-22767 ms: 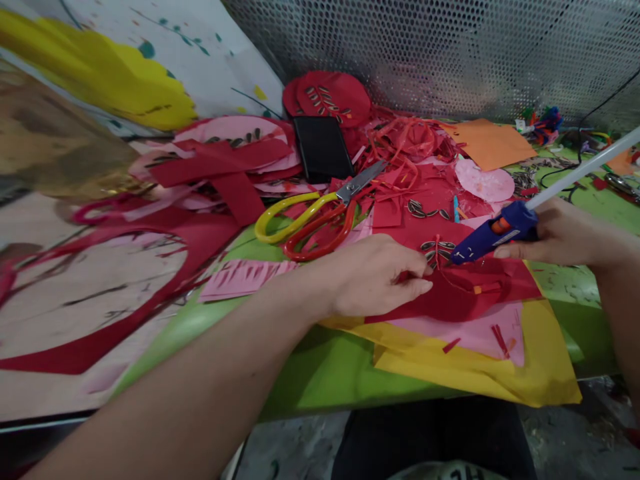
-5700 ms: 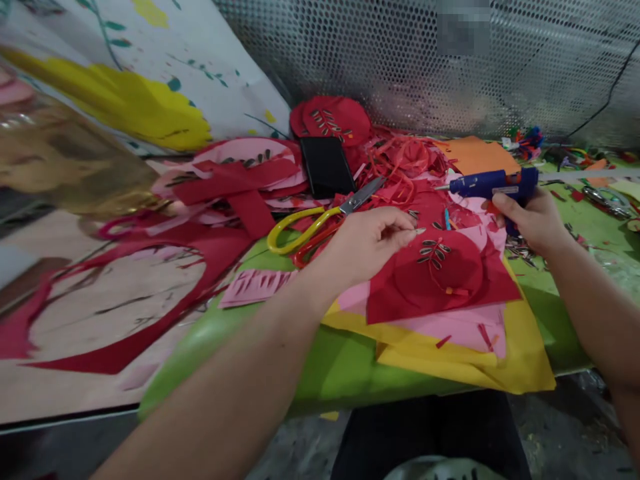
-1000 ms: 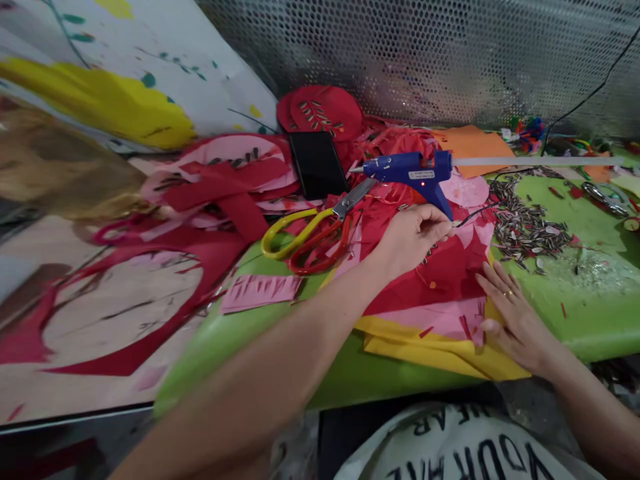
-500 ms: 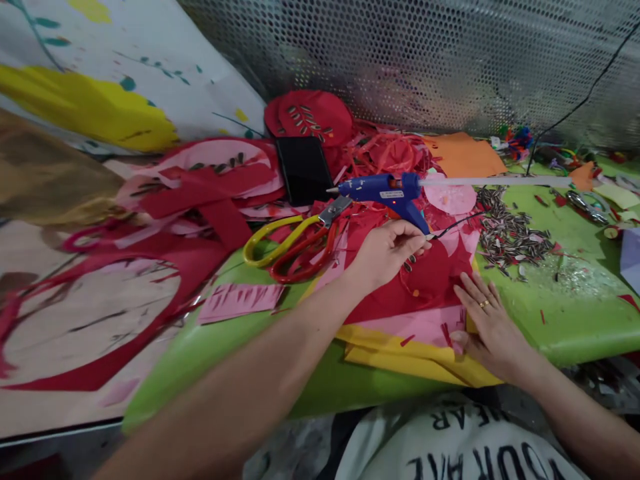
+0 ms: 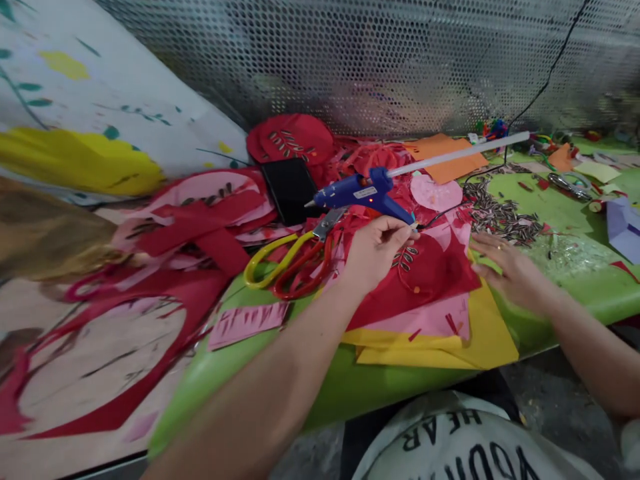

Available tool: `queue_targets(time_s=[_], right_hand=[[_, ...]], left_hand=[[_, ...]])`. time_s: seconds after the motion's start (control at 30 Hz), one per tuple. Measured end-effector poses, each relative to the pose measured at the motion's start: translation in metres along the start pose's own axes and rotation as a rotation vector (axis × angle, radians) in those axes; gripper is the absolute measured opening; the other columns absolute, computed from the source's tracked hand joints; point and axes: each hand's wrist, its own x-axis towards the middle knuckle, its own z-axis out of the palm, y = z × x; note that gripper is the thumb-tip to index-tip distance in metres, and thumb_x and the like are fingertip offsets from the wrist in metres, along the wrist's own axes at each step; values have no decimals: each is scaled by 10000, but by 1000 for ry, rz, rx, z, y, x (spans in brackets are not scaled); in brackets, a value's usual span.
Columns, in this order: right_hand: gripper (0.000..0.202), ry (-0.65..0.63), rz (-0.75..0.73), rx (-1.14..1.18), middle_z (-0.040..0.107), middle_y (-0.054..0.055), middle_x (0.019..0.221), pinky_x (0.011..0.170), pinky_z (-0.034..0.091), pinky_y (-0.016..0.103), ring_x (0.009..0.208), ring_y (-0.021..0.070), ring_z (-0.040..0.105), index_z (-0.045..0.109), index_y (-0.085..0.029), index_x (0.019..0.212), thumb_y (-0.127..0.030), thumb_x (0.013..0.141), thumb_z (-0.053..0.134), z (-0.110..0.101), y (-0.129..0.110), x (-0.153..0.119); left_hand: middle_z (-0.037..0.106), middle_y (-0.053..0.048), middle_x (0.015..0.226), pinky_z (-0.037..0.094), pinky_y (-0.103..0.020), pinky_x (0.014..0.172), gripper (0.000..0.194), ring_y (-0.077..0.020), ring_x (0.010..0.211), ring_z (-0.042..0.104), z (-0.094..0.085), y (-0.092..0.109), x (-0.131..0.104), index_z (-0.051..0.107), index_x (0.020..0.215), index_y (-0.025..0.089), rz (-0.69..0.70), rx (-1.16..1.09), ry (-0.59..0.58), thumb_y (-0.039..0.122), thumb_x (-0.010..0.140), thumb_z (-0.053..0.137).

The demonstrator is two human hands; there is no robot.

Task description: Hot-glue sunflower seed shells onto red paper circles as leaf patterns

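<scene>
My left hand (image 5: 377,250) is closed in a pinch at the lower end of the handle of a blue glue gun (image 5: 353,192), where the black cord comes out. A long clear glue stick (image 5: 460,155) sticks out of the gun's back. Below lies a red felt sheet (image 5: 435,273), with striped seeds (image 5: 405,259) set on it in a leaf-like row beside my fingers. My right hand (image 5: 515,270), wearing a ring, is open with fingers stretched out. Its fingertips are just right of the felt, near a pile of striped seeds (image 5: 505,213).
Scissors (image 5: 300,260) with yellow and red handles lie left of my left hand. Beyond them is a black phone (image 5: 290,190) among red scraps. Pink paper (image 5: 425,320) and yellow sheets (image 5: 480,333) are under the felt. A perforated metal panel (image 5: 350,67) stands behind.
The glue gun has tilted, its glue stick now slanting upward, and it has shifted left with my left hand. My right hand has moved off the felt toward the seed pile.
</scene>
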Motion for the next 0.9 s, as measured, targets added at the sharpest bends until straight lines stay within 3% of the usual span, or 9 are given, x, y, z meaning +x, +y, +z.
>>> queue_targets(time_s=[0.13, 0.23, 0.33, 0.47, 0.57, 0.7, 0.9], right_hand=[[380, -117, -16, -174, 596, 161, 1239, 1020, 392, 447, 1213, 264, 501, 587, -97, 1176, -278, 884, 423, 1, 23, 40], [408, -242, 44, -324, 524, 167, 1329, 1054, 356, 393, 1272, 242, 442, 549, -66, 1227, -242, 890, 399, 3, 34, 76], [430, -263, 49, -369, 444, 195, 1391, 1086, 301, 378, 1297, 254, 405, 513, -23, 1258, -213, 897, 376, 6, 40, 114], [416, -295, 59, -413, 494, 226, 1334, 1041, 349, 396, 1222, 291, 482, 537, 11, 1213, -172, 881, 366, 15, 47, 153], [424, -293, 48, -442, 436, 244, 1376, 1048, 328, 403, 1249, 301, 450, 525, 22, 1219, -127, 863, 350, 24, 55, 169], [449, -326, 46, -470, 476, 242, 1344, 1010, 363, 413, 1266, 302, 430, 560, -8, 1199, -46, 808, 343, 32, 69, 181], [391, -349, 21, -491, 584, 228, 1221, 963, 390, 429, 1142, 301, 534, 588, -56, 1183, -143, 864, 379, 40, 87, 188]], left_hand=[[714, -47, 751, 536, -284, 724, 296, -160, 722, 678, -3, 4, 3, 598, 762, 153, 39, -6, 83, 421, 687, 697], [704, -37, 711, 531, -284, 737, 297, -158, 721, 677, -6, 6, 8, 587, 751, 158, 75, -36, 140, 420, 678, 707], [700, -26, 700, 529, -284, 747, 266, -150, 717, 676, -8, 6, 12, 583, 754, 164, 105, -61, 187, 399, 697, 693], [697, -25, 713, 529, -274, 720, 250, -146, 715, 674, -11, 4, 15, 581, 763, 166, 127, -73, 235, 389, 708, 681], [690, -15, 719, 528, -263, 718, 228, -140, 723, 673, -13, 3, 17, 581, 758, 170, 171, -80, 282, 374, 712, 673], [671, 5, 688, 536, -275, 756, 183, -137, 732, 675, -15, 4, 20, 580, 746, 176, 223, -114, 340, 336, 715, 661], [686, -9, 700, 541, -292, 755, 204, -145, 733, 676, -16, 1, 21, 573, 747, 170, 193, -112, 340, 350, 715, 665]])
